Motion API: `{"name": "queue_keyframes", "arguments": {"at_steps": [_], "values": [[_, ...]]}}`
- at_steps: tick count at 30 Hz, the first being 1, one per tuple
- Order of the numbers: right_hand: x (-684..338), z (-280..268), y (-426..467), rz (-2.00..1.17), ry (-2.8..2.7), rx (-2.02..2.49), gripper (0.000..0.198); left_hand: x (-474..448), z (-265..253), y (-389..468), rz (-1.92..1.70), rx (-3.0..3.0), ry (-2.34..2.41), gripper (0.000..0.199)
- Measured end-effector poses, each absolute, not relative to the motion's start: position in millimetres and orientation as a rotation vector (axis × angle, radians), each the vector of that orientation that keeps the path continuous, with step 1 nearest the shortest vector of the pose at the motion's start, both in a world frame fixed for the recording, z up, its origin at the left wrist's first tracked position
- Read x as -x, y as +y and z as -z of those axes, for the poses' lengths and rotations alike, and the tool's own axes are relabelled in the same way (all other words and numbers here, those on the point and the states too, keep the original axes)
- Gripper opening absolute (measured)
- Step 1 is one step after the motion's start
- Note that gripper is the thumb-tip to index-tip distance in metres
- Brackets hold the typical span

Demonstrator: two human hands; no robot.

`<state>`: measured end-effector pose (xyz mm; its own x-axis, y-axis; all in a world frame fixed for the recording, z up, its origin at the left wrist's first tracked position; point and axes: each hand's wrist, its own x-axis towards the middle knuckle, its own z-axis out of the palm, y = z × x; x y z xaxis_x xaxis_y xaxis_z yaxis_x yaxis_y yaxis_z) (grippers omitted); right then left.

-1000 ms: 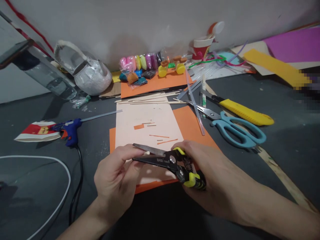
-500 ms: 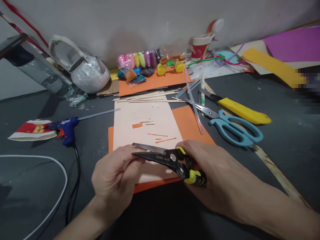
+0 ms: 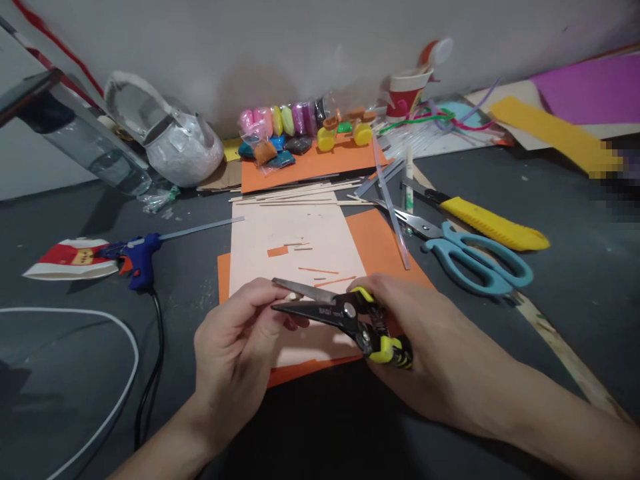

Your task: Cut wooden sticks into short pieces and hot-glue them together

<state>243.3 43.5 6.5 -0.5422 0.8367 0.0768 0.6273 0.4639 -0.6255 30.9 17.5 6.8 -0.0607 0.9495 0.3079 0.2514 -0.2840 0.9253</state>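
Head view: right hand was clamped on black-and-yellow snips at lower centre, blades parted; left hand pinched a small stick between them. Blue scissors lay right, glue gun left; the near tabletop carried only cables.

Right hand covers most of the snips' yellow-black handles; whatever the left hand pinches between the blades is too small to identify; a pixelated patch obscures the frame's right edge.
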Motion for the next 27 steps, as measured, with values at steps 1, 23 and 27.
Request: {"name": "queue_keyframes", "arguments": {"at_steps": [1,23,27], "values": [[-243.6,-5.2,42.9,-0.758,-2.355,1.224,0.019,-29.6,-6.5,17.9,-1.378,-1.591,1.294,0.020],[-245.2,-8.1,43.5,-0.658,-2.384,1.262,0.017,-26.3,-4.9,16.7,-1.139,-1.098,1.102,0.023],[-244.3,-10.1,45.7,-0.824,-2.321,1.311,0.017,-26.7,-7.6,19.2,-1.142,-0.893,0.953,0.018]]}}
